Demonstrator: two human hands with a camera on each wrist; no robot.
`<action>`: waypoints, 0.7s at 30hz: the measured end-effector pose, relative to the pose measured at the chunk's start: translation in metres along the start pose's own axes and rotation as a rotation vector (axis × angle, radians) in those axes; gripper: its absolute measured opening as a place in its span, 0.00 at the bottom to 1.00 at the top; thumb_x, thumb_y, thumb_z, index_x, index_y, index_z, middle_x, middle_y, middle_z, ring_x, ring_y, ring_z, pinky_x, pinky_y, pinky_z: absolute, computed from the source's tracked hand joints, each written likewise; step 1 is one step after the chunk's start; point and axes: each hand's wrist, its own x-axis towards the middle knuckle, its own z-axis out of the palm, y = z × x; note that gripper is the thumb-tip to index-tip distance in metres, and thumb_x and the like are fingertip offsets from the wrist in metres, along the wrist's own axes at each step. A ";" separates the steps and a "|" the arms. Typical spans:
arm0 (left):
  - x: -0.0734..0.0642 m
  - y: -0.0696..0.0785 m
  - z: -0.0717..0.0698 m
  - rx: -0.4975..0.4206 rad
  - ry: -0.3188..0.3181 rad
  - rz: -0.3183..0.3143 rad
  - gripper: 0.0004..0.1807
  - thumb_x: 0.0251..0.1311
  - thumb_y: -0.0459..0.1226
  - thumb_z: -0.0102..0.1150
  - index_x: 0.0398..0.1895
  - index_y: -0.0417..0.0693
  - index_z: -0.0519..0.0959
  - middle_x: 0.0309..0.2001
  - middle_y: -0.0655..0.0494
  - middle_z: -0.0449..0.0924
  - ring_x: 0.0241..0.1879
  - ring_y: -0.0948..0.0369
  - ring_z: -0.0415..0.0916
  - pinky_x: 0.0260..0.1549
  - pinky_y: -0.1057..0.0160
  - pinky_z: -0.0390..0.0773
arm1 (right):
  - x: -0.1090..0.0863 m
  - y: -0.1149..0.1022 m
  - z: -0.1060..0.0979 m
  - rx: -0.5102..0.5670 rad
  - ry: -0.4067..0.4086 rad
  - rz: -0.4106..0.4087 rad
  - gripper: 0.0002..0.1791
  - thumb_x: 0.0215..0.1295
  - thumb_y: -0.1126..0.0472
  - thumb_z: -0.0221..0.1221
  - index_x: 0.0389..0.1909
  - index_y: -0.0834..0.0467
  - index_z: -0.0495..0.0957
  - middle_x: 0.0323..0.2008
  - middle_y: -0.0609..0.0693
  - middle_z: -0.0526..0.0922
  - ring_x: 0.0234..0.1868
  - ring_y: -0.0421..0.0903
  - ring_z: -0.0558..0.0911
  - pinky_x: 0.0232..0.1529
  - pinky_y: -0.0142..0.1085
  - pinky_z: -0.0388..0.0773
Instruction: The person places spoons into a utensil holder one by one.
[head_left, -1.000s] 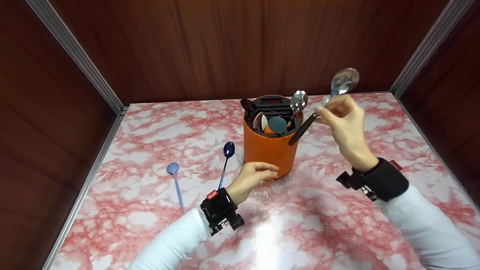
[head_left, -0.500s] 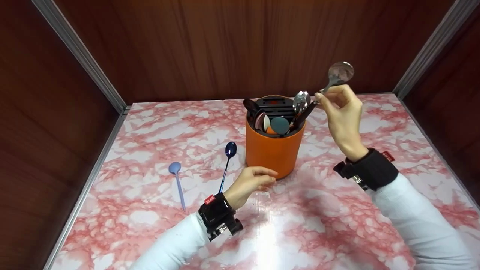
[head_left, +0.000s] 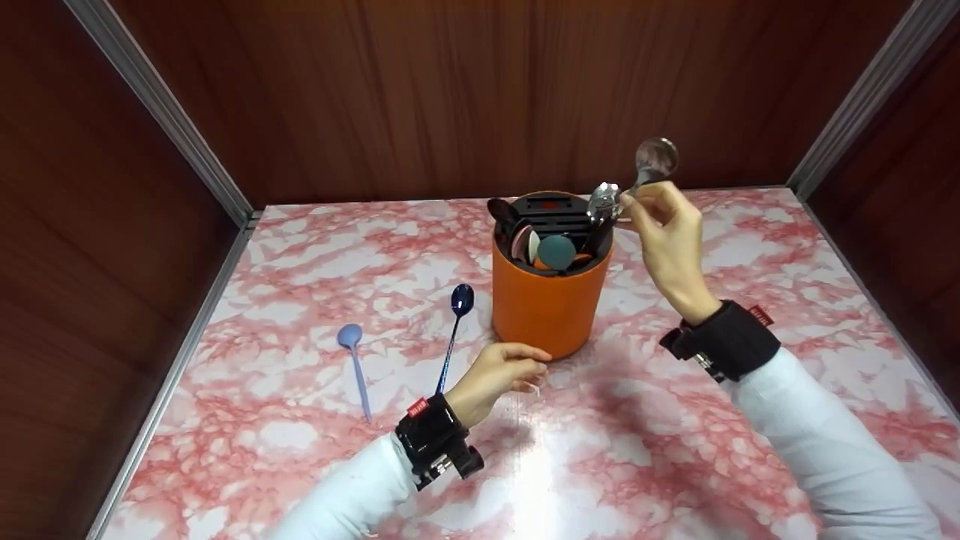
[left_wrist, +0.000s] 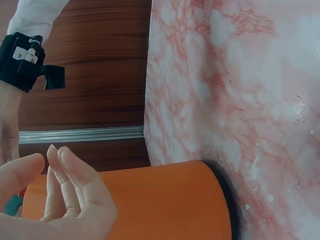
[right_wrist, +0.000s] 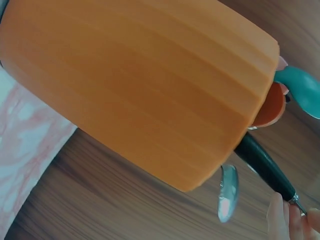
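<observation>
My right hand [head_left: 670,240] pinches a metal spoon [head_left: 657,158] by its neck, bowl up. Its black handle [right_wrist: 265,165] points down into the right side of the orange utensil holder [head_left: 551,307], as the right wrist view shows. Inside the holder stand a shiny metal spoon [head_left: 604,201], a teal round-headed utensil [head_left: 556,252], a dark spoon [head_left: 501,210] and others. My left hand [head_left: 499,376] hovers by the holder's front base, fingers loosely bent, holding nothing. In the left wrist view the left hand [left_wrist: 65,195] overlaps the orange wall, with a gap between thumb and fingers.
A dark blue long-handled spoon [head_left: 463,300] lies left of the holder, its handle end behind my left wrist. Farther left lies a light blue spoon [head_left: 349,337]. The marbled tabletop [head_left: 285,262] ends at dark wood panels [head_left: 420,97] at the back and sides.
My right hand has brought the metal spoon leftward over the holder, then lowered its handle into the opening. My left hand has drifted slightly down toward me from the holder's front.
</observation>
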 end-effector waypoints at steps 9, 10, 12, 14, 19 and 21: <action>0.000 -0.008 -0.003 -0.013 0.014 -0.023 0.15 0.61 0.26 0.52 0.49 0.26 0.78 0.29 0.59 0.80 0.28 0.67 0.77 0.34 0.71 0.80 | -0.005 0.009 0.005 -0.057 -0.047 0.044 0.02 0.65 0.73 0.60 0.33 0.69 0.78 0.24 0.33 0.79 0.29 0.27 0.78 0.41 0.19 0.78; -0.001 -0.009 -0.003 -0.012 0.017 -0.024 0.15 0.61 0.26 0.52 0.49 0.26 0.79 0.29 0.60 0.80 0.28 0.67 0.77 0.34 0.71 0.80 | -0.005 0.009 0.005 -0.060 -0.049 0.048 0.02 0.65 0.73 0.59 0.33 0.69 0.78 0.25 0.33 0.79 0.29 0.27 0.78 0.41 0.19 0.79; -0.001 -0.011 -0.004 -0.012 0.019 -0.028 0.15 0.61 0.26 0.53 0.49 0.26 0.78 0.29 0.60 0.80 0.28 0.67 0.77 0.35 0.71 0.80 | -0.005 0.009 0.005 -0.064 -0.054 0.047 0.02 0.65 0.72 0.59 0.33 0.68 0.78 0.25 0.35 0.79 0.29 0.27 0.78 0.41 0.19 0.79; -0.001 -0.013 -0.004 -0.015 0.024 -0.029 0.16 0.61 0.27 0.54 0.50 0.25 0.78 0.30 0.60 0.80 0.28 0.67 0.77 0.35 0.70 0.80 | -0.005 0.008 0.005 -0.060 -0.062 0.047 0.02 0.65 0.73 0.59 0.33 0.67 0.79 0.26 0.36 0.80 0.30 0.27 0.78 0.40 0.19 0.79; -0.001 -0.016 -0.006 -0.027 0.030 -0.024 0.14 0.61 0.27 0.55 0.48 0.26 0.79 0.30 0.60 0.81 0.28 0.67 0.77 0.35 0.70 0.80 | -0.006 0.010 0.005 -0.063 -0.086 0.050 0.02 0.66 0.73 0.59 0.33 0.68 0.78 0.25 0.38 0.80 0.28 0.28 0.78 0.36 0.20 0.80; -0.001 -0.016 -0.006 -0.033 0.029 -0.026 0.13 0.61 0.27 0.55 0.47 0.28 0.80 0.30 0.60 0.81 0.28 0.66 0.77 0.34 0.71 0.80 | -0.006 0.010 0.005 -0.074 -0.089 0.049 0.02 0.66 0.72 0.59 0.33 0.68 0.78 0.25 0.39 0.80 0.27 0.29 0.78 0.35 0.20 0.79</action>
